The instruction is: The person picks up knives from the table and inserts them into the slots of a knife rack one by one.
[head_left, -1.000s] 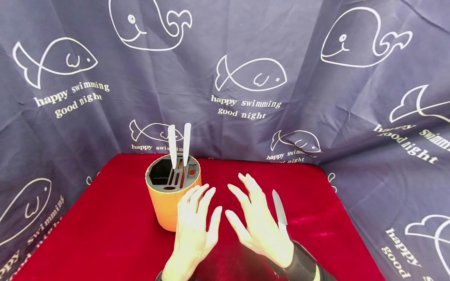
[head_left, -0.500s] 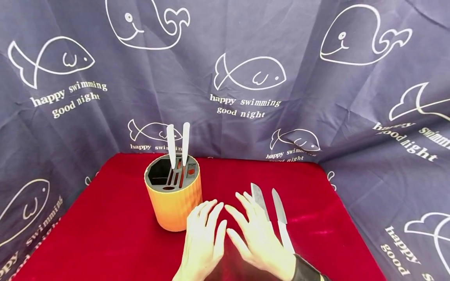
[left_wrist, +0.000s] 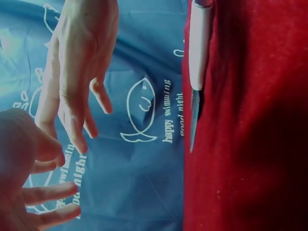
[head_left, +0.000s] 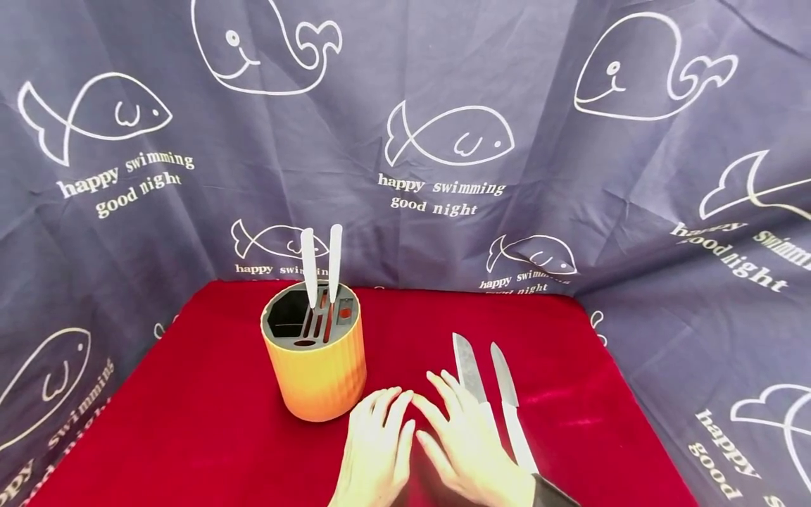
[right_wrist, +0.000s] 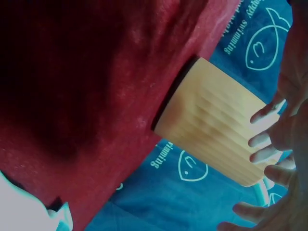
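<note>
My left hand (head_left: 376, 447) and right hand (head_left: 475, 451) hover side by side with loosely straight fingers, holding nothing. Their fingertips nearly meet in the head view; whether they touch I cannot tell. Just right of the right hand lie a broad-bladed knife (head_left: 468, 367), its white handle partly hidden by that hand, and a narrower knife (head_left: 505, 373) with a white handle. To the left stands a round orange knife block (head_left: 319, 380) with a black slotted top. Two white-handled knives (head_left: 309, 264) are upright in it. In the left wrist view one knife (left_wrist: 198, 53) lies on the cloth.
Red cloth (head_left: 209, 394) covers the table. A blue-grey curtain (head_left: 355, 169) printed with white fish and whales hangs behind it and at both sides. The knife block (right_wrist: 216, 125) also shows in the right wrist view.
Both hands have drawn back toward the table's near edge and closer together. The broad knife, hidden behind the right hand before, has come into sight. The block and knives stay put.
</note>
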The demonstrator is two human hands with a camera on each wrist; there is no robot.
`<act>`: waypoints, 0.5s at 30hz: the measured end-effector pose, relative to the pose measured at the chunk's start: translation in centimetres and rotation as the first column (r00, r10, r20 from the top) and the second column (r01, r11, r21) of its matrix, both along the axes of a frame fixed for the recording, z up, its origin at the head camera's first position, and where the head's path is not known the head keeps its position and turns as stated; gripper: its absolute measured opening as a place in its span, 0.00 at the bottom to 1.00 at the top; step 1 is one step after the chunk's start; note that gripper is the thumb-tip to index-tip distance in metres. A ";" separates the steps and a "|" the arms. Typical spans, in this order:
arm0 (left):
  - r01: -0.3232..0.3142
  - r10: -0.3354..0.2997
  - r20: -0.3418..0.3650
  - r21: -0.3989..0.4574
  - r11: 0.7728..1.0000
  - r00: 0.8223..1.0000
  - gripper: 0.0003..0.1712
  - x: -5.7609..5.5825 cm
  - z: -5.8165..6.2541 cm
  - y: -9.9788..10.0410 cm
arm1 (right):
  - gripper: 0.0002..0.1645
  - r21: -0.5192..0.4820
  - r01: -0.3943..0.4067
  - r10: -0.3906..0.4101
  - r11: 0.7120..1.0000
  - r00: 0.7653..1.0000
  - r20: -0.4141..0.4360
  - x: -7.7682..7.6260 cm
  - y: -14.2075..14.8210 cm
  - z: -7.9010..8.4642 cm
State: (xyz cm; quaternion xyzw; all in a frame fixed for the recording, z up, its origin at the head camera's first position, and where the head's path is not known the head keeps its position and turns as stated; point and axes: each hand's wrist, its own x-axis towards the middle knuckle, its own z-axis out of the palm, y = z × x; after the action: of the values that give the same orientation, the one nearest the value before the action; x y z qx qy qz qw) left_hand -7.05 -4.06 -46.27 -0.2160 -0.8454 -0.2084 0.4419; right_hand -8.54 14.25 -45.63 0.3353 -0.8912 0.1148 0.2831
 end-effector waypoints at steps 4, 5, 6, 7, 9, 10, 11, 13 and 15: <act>-0.028 0.029 0.014 -0.045 0.999 0.999 0.25 0.1 -0.8 -0.1 | 0.29 -0.003 -0.020 0.020 1.000 1.000 -0.007 -0.2 0.3 -0.8; -0.031 0.032 0.020 -0.058 0.998 0.999 0.26 0.1 -1.0 -0.1 | 0.29 -0.006 -0.025 0.025 1.000 1.000 -0.008 -0.3 0.4 -1.0; -0.034 0.036 0.027 -0.072 0.997 0.999 0.27 0.1 -1.1 -0.2 | 0.28 -0.007 -0.028 0.028 1.000 1.000 -0.010 -0.3 0.5 -1.2; -0.036 0.039 0.033 -0.085 0.996 0.999 0.27 0.1 -1.3 -0.2 | 0.28 -0.004 -0.026 0.026 1.000 1.000 -0.008 -0.4 0.6 -1.4; -0.033 0.038 0.042 -0.105 0.994 0.998 0.28 0.1 -1.6 -0.2 | 0.26 0.004 -0.019 0.019 1.000 1.000 0.001 -0.6 0.9 -1.7; -0.027 0.032 0.039 -0.110 0.994 0.999 0.29 0.1 -1.7 -0.2 | 0.26 0.010 -0.019 0.019 1.000 1.000 -0.002 -0.7 1.1 -1.8; -0.022 0.027 0.039 -0.115 0.993 0.999 0.29 0.1 -1.8 -0.2 | 0.26 0.025 -0.014 0.014 1.000 1.000 -0.006 -0.8 1.2 -1.9; -0.014 0.018 0.031 -0.125 0.992 0.999 0.29 0.1 -2.0 -0.1 | 0.29 0.054 -0.010 0.011 0.998 1.000 -0.019 -1.0 1.6 -2.1; -0.006 0.009 0.025 -0.131 0.991 1.000 0.29 0.1 -2.1 -0.1 | 0.32 0.096 0.008 -0.003 0.995 0.999 -0.047 -1.2 2.1 -2.1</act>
State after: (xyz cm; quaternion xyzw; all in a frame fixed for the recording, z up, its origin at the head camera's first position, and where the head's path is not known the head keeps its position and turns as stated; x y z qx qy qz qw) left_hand -6.90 -4.16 -48.40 -0.2387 -0.8635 -0.1537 0.4169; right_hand -9.77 16.33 -47.77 0.3486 -0.8898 0.0632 0.2877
